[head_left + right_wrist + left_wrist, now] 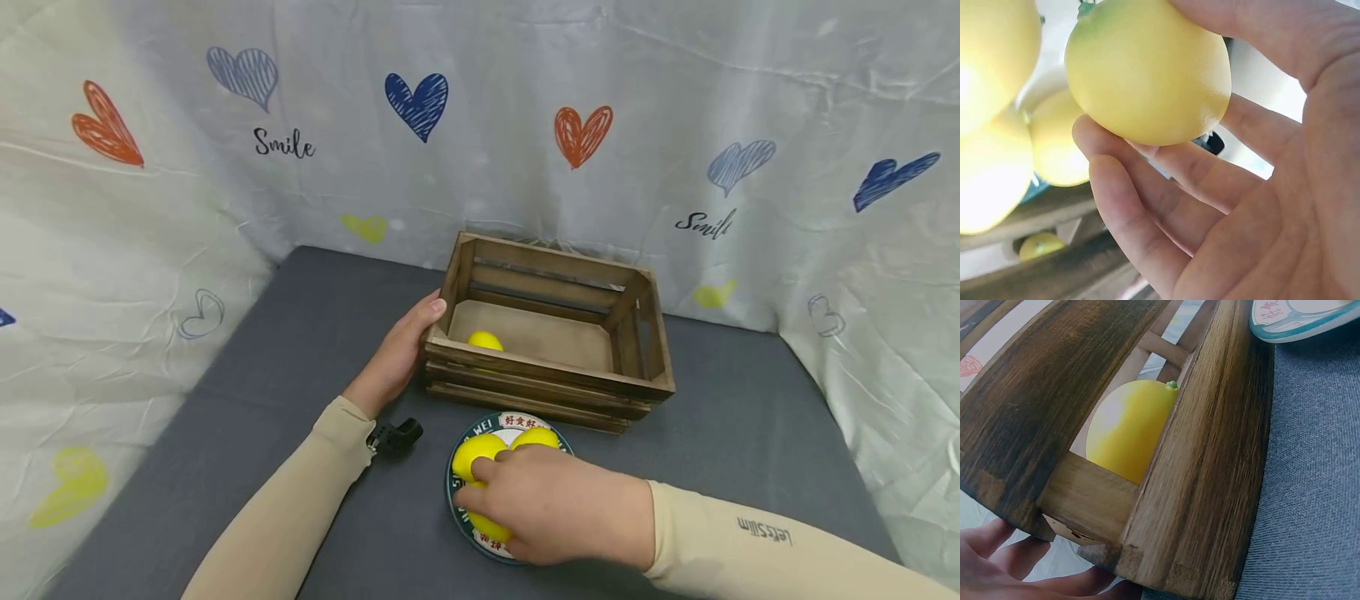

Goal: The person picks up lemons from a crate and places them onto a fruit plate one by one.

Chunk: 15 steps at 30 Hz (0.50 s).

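My right hand [551,504] is over a round plate [455,508] and grips a yellow lemon [1147,75] between thumb and fingers, as the right wrist view shows. Other lemons [478,456] lie on the plate, partly covered by this hand. My left hand [401,346] holds the left end of a slatted wooden crate [540,383], its thumb up at the rim. In the left wrist view, fingers [1022,556] lie against the crate's end, partly hidden by the slats. One lemon [1129,431] sits inside the crate, in its near left corner.
A dark grey cloth [337,308] covers the table under the crate and plate. Behind it hangs a white curtain [495,50] printed with hearts. The plate stands just in front of the crate. A black strap device [401,435] is at my left wrist.
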Each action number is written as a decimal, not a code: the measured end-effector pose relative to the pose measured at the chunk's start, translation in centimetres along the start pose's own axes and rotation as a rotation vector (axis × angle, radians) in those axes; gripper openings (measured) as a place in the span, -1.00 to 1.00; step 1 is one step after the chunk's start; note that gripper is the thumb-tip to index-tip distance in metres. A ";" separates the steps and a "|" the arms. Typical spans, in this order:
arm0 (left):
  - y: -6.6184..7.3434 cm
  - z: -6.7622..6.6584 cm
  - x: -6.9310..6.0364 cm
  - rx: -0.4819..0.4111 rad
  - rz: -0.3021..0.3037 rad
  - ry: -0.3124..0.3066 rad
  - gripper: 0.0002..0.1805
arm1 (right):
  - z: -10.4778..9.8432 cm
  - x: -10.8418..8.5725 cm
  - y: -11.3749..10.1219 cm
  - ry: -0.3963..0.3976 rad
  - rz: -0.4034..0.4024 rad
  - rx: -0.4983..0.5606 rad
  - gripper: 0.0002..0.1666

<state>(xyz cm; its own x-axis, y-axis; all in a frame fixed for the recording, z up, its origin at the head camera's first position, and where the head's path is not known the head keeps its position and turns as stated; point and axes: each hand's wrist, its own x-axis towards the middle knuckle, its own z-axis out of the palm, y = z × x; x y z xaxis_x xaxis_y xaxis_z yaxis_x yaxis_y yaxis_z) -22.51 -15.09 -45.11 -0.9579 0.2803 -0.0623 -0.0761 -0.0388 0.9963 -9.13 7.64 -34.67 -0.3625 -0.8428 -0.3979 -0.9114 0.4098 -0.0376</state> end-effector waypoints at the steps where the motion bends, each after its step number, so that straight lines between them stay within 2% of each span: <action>1: 0.0 0.0 0.0 0.001 -0.001 -0.001 -0.07 | 0.2 0.1 -0.1 0.006 -0.005 -0.013 -0.30; 5: 0.1 0.0 0.0 0.001 -0.004 0.000 -0.07 | 1.1 0.5 -0.4 0.031 -0.018 -0.050 -0.33; 15: 0.4 0.2 -0.2 0.002 -0.013 -0.002 -0.10 | 2.7 1.3 -1.0 0.001 -0.011 -0.042 -0.33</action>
<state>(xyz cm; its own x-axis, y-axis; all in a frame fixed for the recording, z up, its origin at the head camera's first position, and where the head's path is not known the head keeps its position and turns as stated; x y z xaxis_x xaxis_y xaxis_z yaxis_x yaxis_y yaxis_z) -22.28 -15.00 -44.68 -0.9564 0.2823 -0.0750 -0.0879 -0.0334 0.9956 -8.19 7.04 -37.62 -0.3526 -0.8473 -0.3972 -0.9226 0.3857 -0.0037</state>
